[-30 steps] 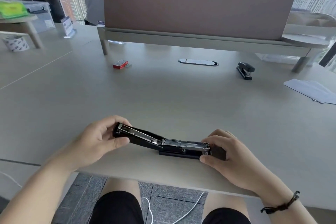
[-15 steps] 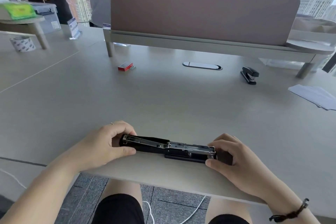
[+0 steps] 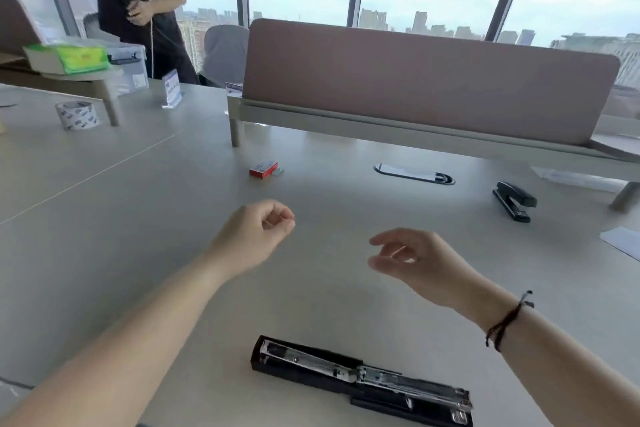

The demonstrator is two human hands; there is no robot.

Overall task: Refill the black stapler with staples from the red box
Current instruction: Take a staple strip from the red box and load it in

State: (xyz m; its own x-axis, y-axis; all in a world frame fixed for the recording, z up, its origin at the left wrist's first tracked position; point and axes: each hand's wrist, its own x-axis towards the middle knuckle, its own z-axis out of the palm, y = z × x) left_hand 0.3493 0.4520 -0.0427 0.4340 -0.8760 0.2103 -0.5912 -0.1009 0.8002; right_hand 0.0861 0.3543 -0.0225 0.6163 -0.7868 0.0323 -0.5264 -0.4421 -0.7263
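Note:
The black stapler (image 3: 360,380) lies unfolded flat near the table's front edge, its metal staple channel facing up. Nothing touches it. The red box (image 3: 263,169) of staples rests farther back on the table, a small strip of staples beside it. My left hand (image 3: 258,234) hovers above the table between the stapler and the box, fingers loosely curled and holding nothing. My right hand (image 3: 417,262) floats to its right with fingers apart, also holding nothing.
A second black stapler (image 3: 514,201) sits at the back right, near white papers (image 3: 623,241). A pink divider on a raised shelf (image 3: 426,80) spans the back. A tape roll (image 3: 77,115) stands far left. A person (image 3: 138,7) stands behind the table.
Both hands let go of the opened stapler and moved forward over the table towards the red box. The camera tilted up, so the stapler now sits low in view.

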